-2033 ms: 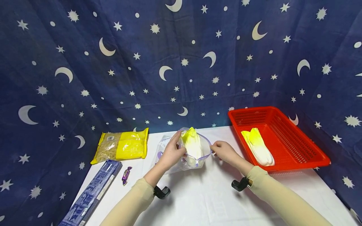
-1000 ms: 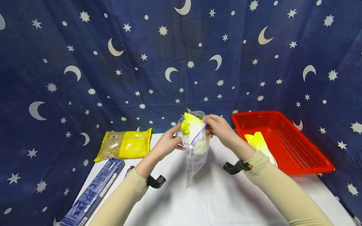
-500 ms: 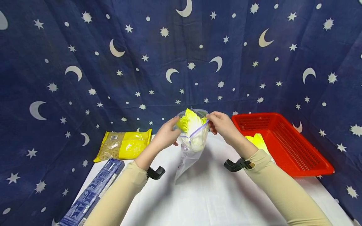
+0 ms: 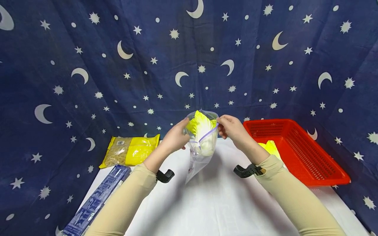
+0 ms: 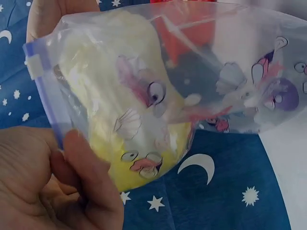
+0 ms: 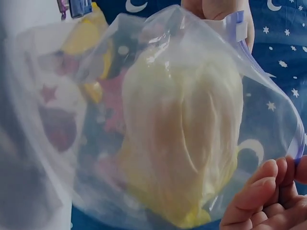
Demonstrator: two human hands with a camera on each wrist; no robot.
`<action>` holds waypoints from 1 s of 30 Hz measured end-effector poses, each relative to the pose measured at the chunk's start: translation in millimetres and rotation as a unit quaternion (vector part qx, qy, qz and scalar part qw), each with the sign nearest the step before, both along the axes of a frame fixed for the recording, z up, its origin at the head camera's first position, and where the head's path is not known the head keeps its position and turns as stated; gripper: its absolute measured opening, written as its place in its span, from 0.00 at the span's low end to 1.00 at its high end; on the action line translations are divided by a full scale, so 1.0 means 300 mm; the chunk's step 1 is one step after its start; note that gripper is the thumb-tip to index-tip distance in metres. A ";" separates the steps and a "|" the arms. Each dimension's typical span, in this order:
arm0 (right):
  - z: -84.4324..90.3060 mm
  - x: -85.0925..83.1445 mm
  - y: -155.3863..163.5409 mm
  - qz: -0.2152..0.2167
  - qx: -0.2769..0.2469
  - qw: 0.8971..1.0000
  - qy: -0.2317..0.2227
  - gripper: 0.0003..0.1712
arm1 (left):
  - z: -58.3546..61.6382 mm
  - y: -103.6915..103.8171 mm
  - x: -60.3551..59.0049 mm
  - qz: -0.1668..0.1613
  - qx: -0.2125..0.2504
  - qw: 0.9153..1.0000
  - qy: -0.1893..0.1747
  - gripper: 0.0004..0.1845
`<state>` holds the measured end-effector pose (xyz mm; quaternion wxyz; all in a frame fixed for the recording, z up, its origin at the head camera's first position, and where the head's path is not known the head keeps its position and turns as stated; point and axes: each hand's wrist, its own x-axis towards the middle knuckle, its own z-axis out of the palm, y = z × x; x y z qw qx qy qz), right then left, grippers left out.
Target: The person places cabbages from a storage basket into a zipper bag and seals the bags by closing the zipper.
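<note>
A: What can't we make out here? The second cabbage [image 4: 269, 148] in the red basket [image 4: 298, 154] is half hidden behind our right forearm, so we see only its yellow leaf tips. The blue box [image 4: 95, 203] at the table's [image 4: 224, 209] near left corner runs off the bottom edge, and we can't read its print. The cartoon figures printed on the zip bag [image 4: 198, 154] blur in both wrist views.

B: And how are our hands placed?

A: Both are raised above the table, facing each other. Our left hand [image 4: 176, 137] pinches the left end of the bag's mouth, thumb curled over the purple seal strip [image 5: 45, 96]. Our right hand [image 4: 233, 128] pinches the right end, fingertips [image 6: 268, 187] bent in on the strip. The bag hangs between them, clear of the table, its lower corner pointing down.

B: Where's the cabbage we're working with?

A: The bagged cabbage [image 4: 203, 134] sits inside, yellow leaves poking up at the still-open mouth.

B: Counts?

A: Two cabbages, one bag, one basket, one yellow packet [image 4: 130, 150], one blue box, all before the star-and-moon cloth [image 4: 88, 65].
</note>
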<state>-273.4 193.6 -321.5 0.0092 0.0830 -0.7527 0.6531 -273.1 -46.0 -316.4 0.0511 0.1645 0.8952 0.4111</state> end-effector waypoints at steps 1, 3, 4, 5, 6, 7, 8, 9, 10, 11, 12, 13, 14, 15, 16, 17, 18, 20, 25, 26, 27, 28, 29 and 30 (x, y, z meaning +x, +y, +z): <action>0.001 0.000 -0.004 0.005 -0.007 1.000 -0.001 0.13 | -0.002 0.003 0.000 -0.006 0.009 1.000 -0.008 0.42; -0.001 0.000 -0.011 0.012 -0.025 1.000 -0.005 0.12 | -0.008 0.008 0.002 -0.024 0.038 0.998 -0.032 0.42; -0.002 0.000 -0.014 0.014 -0.033 0.999 -0.007 0.12 | -0.011 0.011 0.005 -0.033 0.057 0.997 -0.046 0.42; -0.004 0.000 -0.015 0.018 -0.041 0.999 -0.009 0.13 | -0.014 0.013 0.006 -0.041 0.074 0.995 -0.059 0.42; -0.006 -0.001 -0.016 0.024 -0.043 0.999 -0.011 0.13 | -0.018 0.014 0.007 -0.045 0.090 0.993 -0.067 0.42; -0.009 -0.001 -0.016 0.029 -0.044 0.999 -0.013 0.13 | -0.021 0.015 0.008 -0.047 0.102 0.991 -0.069 0.42; -0.012 -0.002 -0.016 0.035 -0.045 0.998 -0.016 0.13 | -0.023 0.016 0.008 -0.046 0.111 0.990 -0.068 0.42; -0.015 -0.002 -0.016 0.041 -0.044 0.998 -0.019 0.13 | -0.027 0.017 0.008 -0.044 0.117 0.990 -0.063 0.41; -0.017 -0.002 -0.016 0.048 -0.045 0.998 -0.022 0.13 | -0.030 0.016 0.007 -0.042 0.120 0.990 -0.057 0.41; -0.020 -0.002 -0.015 0.055 -0.046 0.997 -0.024 0.14 | -0.034 0.016 0.006 -0.040 0.120 0.991 -0.051 0.41; -0.022 -0.002 -0.014 0.060 -0.050 0.997 -0.028 0.13 | -0.038 0.016 0.004 -0.039 0.119 0.991 -0.048 0.42; -0.024 -0.002 -0.015 0.061 -0.061 0.996 -0.031 0.13 | -0.042 0.017 0.003 -0.040 0.118 0.991 -0.049 0.42; -0.024 -0.001 -0.015 0.061 -0.072 0.995 -0.032 0.13 | -0.047 0.017 0.003 -0.043 0.118 0.991 -0.053 0.42; -0.025 -0.002 -0.015 0.060 -0.081 0.994 -0.031 0.13 | -0.053 0.017 0.002 -0.045 0.118 0.990 -0.059 0.42; -0.025 -0.002 -0.014 0.059 -0.087 0.994 -0.029 0.12 | -0.057 0.019 0.002 -0.047 0.122 0.989 -0.067 0.42; -0.025 -0.003 -0.013 0.057 -0.088 0.994 -0.026 0.12 | -0.062 0.020 0.002 -0.048 0.126 0.988 -0.075 0.42; -0.025 -0.003 -0.013 0.056 -0.085 0.995 -0.024 0.12 | -0.066 0.021 0.001 -0.047 0.132 0.987 -0.081 0.42; -0.023 -0.003 -0.011 0.055 -0.067 0.996 -0.018 0.12 | -0.073 0.021 0.000 -0.040 0.151 0.983 -0.096 0.42; -0.008 -0.001 -0.003 0.039 -0.044 0.998 -0.009 0.14 | -0.082 0.021 -0.005 -0.027 0.193 0.974 -0.118 0.42; -0.004 -0.001 0.000 0.032 -0.044 0.999 -0.006 0.14 | -0.085 0.023 -0.006 -0.030 0.198 0.972 -0.120 0.42; 0.000 -0.001 0.003 0.025 -0.044 0.999 -0.002 0.14 | -0.090 0.024 -0.008 -0.034 0.204 0.971 -0.123 0.42; 0.005 -0.002 0.004 0.020 -0.045 0.999 0.001 0.15 | -0.095 0.027 -0.008 -0.039 0.210 0.969 -0.127 0.42; 0.007 -0.003 0.005 0.015 -0.044 0.999 0.005 0.15 | -0.102 0.029 -0.008 -0.043 0.215 0.966 -0.133 0.43; 0.009 -0.005 0.006 0.012 -0.039 0.999 0.009 0.15 | -0.110 0.032 -0.008 -0.046 0.220 0.964 -0.140 0.43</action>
